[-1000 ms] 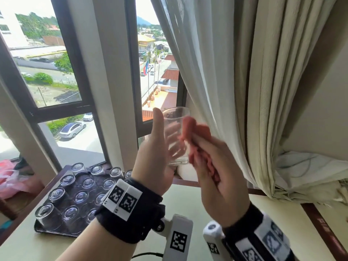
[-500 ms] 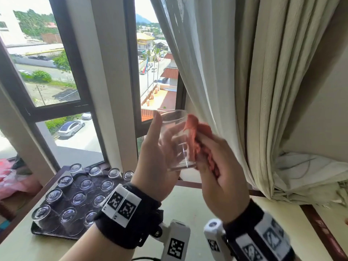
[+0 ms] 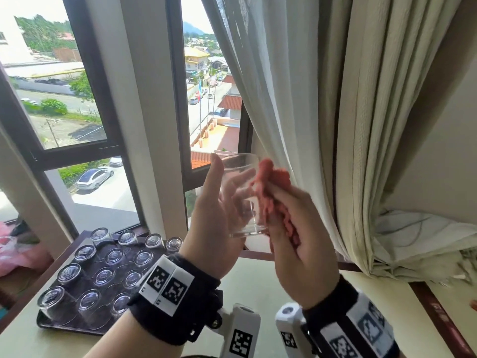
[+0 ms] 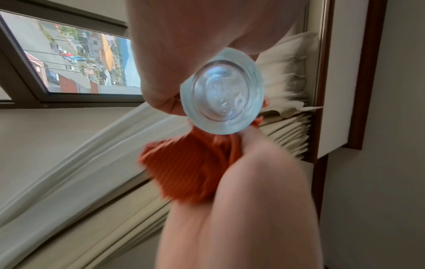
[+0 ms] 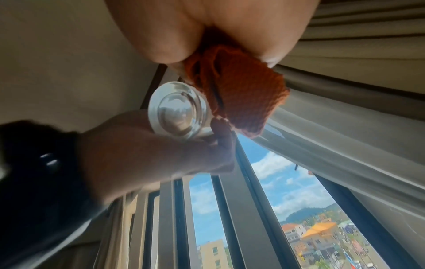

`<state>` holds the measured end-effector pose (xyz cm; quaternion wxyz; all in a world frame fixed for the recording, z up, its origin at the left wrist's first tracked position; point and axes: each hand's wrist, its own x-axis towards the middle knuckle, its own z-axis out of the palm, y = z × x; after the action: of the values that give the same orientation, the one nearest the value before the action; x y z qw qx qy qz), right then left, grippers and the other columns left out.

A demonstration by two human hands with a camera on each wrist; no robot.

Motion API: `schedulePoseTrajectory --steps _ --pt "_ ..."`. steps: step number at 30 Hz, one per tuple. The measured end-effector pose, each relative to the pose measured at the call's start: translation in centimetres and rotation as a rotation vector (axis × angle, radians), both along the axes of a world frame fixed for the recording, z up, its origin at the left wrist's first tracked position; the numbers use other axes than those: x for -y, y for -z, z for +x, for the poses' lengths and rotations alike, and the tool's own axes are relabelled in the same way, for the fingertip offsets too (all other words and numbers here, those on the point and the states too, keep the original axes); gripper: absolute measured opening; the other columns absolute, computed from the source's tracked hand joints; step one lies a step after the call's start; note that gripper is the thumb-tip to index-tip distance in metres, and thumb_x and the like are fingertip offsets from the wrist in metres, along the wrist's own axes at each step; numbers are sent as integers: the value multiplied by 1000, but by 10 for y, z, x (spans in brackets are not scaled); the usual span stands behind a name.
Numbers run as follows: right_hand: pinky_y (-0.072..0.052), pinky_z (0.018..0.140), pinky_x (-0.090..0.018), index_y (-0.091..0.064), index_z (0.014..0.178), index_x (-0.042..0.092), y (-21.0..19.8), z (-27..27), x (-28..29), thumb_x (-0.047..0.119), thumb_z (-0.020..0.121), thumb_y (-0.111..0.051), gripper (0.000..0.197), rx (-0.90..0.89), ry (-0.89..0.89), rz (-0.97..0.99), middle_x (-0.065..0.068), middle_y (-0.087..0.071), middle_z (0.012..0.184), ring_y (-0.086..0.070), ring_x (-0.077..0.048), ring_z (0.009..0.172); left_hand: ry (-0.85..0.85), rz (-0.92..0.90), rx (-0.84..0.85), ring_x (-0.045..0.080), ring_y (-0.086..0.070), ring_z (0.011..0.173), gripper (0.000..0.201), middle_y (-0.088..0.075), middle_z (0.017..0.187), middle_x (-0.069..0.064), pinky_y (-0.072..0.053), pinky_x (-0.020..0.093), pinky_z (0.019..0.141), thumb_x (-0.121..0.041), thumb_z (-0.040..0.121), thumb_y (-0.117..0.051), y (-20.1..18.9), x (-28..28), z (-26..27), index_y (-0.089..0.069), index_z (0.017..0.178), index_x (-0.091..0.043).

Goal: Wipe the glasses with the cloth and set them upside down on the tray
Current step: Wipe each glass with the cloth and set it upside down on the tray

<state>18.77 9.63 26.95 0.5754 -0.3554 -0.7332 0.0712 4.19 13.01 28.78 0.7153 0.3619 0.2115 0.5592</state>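
My left hand (image 3: pixel 219 215) holds a clear glass (image 3: pixel 244 195) upright in the air, thumb on its near side and fingers showing through the wall. From below, the glass base (image 4: pixel 222 94) fills the left wrist view. My right hand (image 3: pixel 296 228) grips a bunched orange-red cloth (image 3: pixel 273 182) and presses it against the right side of the glass. In the right wrist view the cloth (image 5: pixel 243 92) lies against the glass (image 5: pixel 179 111). A dark tray (image 3: pixel 64 324) at lower left carries several glasses (image 3: pixel 104 276) standing upside down.
The tray rests on a pale green table (image 3: pixel 258 280) with a dark wooden edge (image 3: pixel 438 313). A cream curtain (image 3: pixel 322 112) hangs just right of my hands. A dark-framed window (image 3: pixel 108 146) is behind. Pink plastic (image 3: pixel 15 254) lies far left.
The glass has tilted a little and dropped slightly in my left hand while my right hand rubs the cloth along its side. The view has shifted slightly.
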Motion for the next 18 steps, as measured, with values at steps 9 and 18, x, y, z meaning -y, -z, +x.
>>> schedulePoseTrajectory --steps 9,18 --pt "-54 105 -39 -61 137 2 3 -7 12 9 101 -51 38 125 -35 143 -4 -56 146 -61 -23 128 -113 -14 -110 19 -74 88 92 -76 93 2 -52 47 111 -79 96 -45 -8 -7 4 -62 129 4" --pt "-54 102 -32 -63 138 8 -29 5 -9 13 104 -54 35 -94 57 3 1 -64 137 -64 -14 123 36 -127 -75 31 -72 117 88 -75 123 18 -51 49 112 -80 96 -41 -17 3 22 -71 133 -5"
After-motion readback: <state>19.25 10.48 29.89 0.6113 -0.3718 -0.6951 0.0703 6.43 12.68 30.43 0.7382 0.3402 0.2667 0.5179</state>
